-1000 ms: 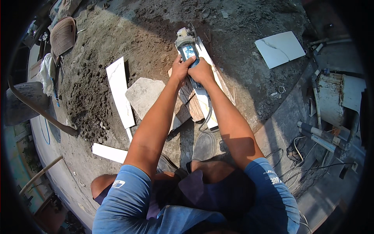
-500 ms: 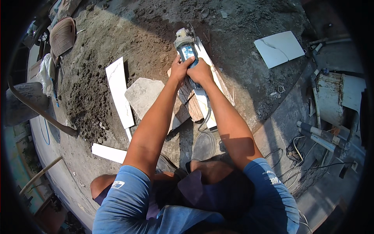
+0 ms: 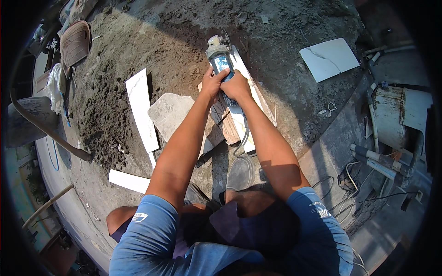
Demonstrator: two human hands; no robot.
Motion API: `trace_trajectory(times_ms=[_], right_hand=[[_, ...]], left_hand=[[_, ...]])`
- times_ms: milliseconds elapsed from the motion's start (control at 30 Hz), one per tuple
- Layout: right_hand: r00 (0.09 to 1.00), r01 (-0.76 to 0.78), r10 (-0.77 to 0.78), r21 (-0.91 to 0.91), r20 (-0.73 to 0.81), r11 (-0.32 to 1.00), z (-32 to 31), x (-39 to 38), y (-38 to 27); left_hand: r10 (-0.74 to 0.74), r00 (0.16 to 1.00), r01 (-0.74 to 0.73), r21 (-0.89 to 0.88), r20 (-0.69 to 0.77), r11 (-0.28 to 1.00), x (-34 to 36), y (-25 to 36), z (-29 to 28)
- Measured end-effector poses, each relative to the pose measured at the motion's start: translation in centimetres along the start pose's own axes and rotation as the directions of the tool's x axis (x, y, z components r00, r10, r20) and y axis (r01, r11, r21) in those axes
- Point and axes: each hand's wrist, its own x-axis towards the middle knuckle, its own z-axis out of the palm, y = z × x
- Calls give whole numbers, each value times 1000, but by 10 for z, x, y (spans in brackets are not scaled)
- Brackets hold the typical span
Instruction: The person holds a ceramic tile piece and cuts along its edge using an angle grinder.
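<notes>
two hands (image 3: pixel 225 85) grip one grinder (image 3: pixel 219 57); four white tile pieces (image 3: pixel 142 110).

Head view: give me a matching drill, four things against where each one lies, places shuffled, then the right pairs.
Things:
1. angle grinder
2. square white tile
3. long white tile strip
4. shoe

Places:
A. lying alone on the dirt at upper right
B. gripped by the left hand and right hand
C. on the ground below the hands, near the knees
D. flat on the dirt left of the stone slab

Pairs: 1-B, 2-A, 3-D, 4-C
</notes>
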Motion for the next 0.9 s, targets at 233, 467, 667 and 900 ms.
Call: trace_trajectory(times_ms=[233, 467, 667, 900], right_hand=[[1000, 3, -3, 9, 4, 1000, -1, -1, -1], [999, -27, 27, -10, 32, 1000, 1, 3, 1], [999, -30, 30, -22, 33, 999, 3, 7, 3], [999, -29, 30, -31, 39, 999, 4, 10, 3]], left_hand=[[-11, 1000, 11, 5, -2, 1000, 1, 1, -1], [-14, 1000, 14, 13, 7, 1000, -1, 2, 0], [-25, 1000, 25, 6, 3, 1000, 0, 2, 0], [-15, 1000, 15, 10, -6, 1000, 2, 1, 0]])
